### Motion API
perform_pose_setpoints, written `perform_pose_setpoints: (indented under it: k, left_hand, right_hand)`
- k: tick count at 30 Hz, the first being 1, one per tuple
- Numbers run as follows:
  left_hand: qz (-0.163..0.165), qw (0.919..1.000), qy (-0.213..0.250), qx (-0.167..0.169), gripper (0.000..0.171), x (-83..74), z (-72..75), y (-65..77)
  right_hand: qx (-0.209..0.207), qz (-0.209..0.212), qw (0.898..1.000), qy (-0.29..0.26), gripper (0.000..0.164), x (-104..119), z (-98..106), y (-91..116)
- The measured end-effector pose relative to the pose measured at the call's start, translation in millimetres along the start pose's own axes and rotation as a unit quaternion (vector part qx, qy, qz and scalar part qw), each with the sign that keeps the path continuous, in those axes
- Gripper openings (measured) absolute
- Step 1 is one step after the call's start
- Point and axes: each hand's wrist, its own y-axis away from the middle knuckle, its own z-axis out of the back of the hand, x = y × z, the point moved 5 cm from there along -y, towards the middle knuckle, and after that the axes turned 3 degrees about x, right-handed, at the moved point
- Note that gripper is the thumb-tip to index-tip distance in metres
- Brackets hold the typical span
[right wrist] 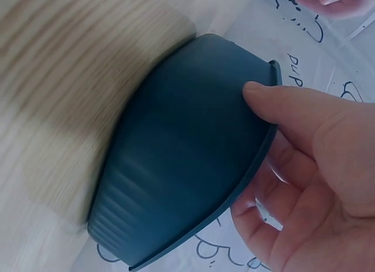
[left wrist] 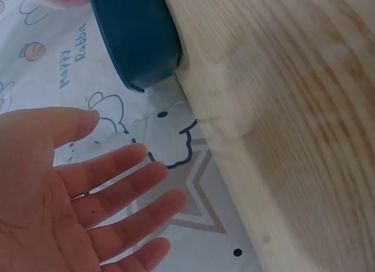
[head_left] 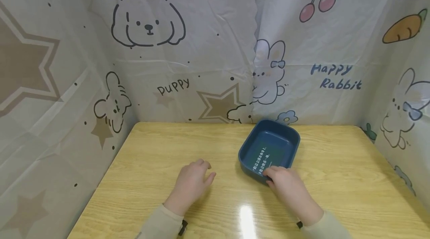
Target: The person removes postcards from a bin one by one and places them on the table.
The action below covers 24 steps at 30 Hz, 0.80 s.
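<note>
A dark blue plastic bin (head_left: pixel 248 149) with rounded corners lies on the table, with lines of white print on a green patch on its floor. My right hand (head_left: pixel 287 185) grips its near rim: in the right wrist view the thumb (right wrist: pixel 263 99) presses the outer wall (right wrist: pixel 181 143) and the fingers curl over the rim to the inside. To the left of the bin, my left hand (head_left: pixel 193 179) hovers over the table, holding nothing. Its fingers (left wrist: pixel 129 201) are spread and slightly bent in the left wrist view, apart from the bin (left wrist: pixel 137 37).
The wood-grain table (head_left: pixel 161 149) stretches to both sides of the bin. A pale curtain (head_left: pixel 208 41) printed with puppies, rabbits and stars hangs behind it and along the sides. The bin sits close to the table's back edge.
</note>
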Motion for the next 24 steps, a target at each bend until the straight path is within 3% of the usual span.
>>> perform_pose_setpoints:
  k: [12, 18, 24]
  left_hand:
    - [-0.022, 0.9971, 0.002, 0.073, 0.036, -11.8, -8.6, -17.0]
    - [0.002, 0.9897, 0.059, 0.131, 0.039, -14.3, -14.4, -36.7]
    - [0.029, 0.9829, 0.097, 0.154, 0.038, -13.3, -23.4, -57.9]
  right_hand:
    - [-0.001, 0.021, 1.000, 0.001, 0.022, 9.4, -2.3, 4.9]
    - [-0.008, 0.044, 0.999, 0.006, 0.021, 15.3, 0.4, 7.7]
    - [-0.010, 0.053, 0.999, 0.006, 0.022, 18.0, -0.6, 10.1]
